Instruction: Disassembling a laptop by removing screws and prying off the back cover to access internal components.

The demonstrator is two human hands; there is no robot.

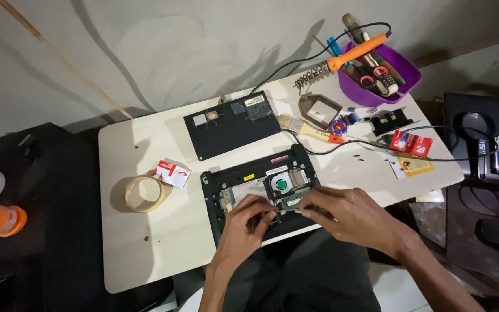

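Left hand [248, 222] braces opened laptop [261, 193] on tabletop [157, 242]; right hand [347, 214] pinches thin tool [287, 211] over board, steadying it.

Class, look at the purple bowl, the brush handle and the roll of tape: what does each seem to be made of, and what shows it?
Purple bowl: probably plastic, with an even colour and smooth, slightly glossy wall.
Brush handle: likely bare wood, pale tan and matt.
Roll of tape: looks like paper masking tape, dull beige with a layered ring edge.
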